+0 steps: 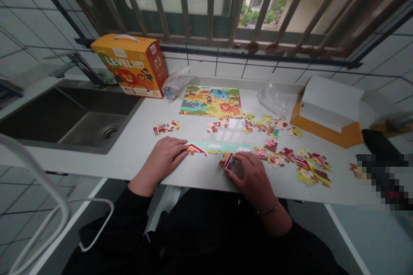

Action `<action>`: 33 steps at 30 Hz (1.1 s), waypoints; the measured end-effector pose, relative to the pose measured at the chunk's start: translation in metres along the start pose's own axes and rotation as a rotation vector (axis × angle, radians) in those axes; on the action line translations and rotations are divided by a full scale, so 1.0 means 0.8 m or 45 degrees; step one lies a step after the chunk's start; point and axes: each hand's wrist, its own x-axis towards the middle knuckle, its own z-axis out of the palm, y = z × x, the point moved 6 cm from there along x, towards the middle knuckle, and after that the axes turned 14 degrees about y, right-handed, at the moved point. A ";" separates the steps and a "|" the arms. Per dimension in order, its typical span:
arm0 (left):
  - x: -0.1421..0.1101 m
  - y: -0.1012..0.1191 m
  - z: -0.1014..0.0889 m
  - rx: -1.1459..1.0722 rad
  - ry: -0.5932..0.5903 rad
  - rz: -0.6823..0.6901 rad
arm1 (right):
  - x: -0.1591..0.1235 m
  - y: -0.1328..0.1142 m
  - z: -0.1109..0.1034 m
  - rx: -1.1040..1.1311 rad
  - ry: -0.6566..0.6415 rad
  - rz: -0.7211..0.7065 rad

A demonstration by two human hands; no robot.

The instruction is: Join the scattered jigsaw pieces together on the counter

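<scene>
My left hand (166, 154) lies flat on the counter, fingers stretched out. Its fingertips touch the left end of a joined puzzle strip (217, 146) with pale blue sky and a red roof. Between thumb and fingers, my right hand (252, 174) pinches a jigsaw puzzle piece (228, 161) in red, white and teal, just on the near side of the strip. Beyond the strip are a few pinkish puzzle pieces (217, 126) and, to the left, a small cluster of pieces (167, 127). Many loose pieces (314, 167) are heaped to the right of my right hand.
A finished-looking animal puzzle (210, 102) lies at the back. An orange box (130, 66), a sink (74, 114) and a crumpled plastic bag (176, 83) are on the left. Another plastic bag (274, 99) and an opened box (329, 111) sit at the right.
</scene>
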 end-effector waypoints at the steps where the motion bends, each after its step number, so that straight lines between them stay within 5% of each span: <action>1: 0.000 -0.003 0.002 -0.009 0.009 -0.007 | 0.001 0.000 -0.001 0.000 0.000 0.003; 12: 0.004 -0.014 0.005 -0.034 0.075 -0.069 | -0.012 0.003 -0.034 0.067 0.094 -0.053; 24: 0.004 -0.022 0.007 0.065 0.196 -0.135 | -0.051 0.077 -0.114 -0.104 -0.011 -0.047; 33: 0.000 -0.024 -0.007 0.108 0.335 -0.193 | -0.037 0.043 -0.081 0.041 -0.066 -0.136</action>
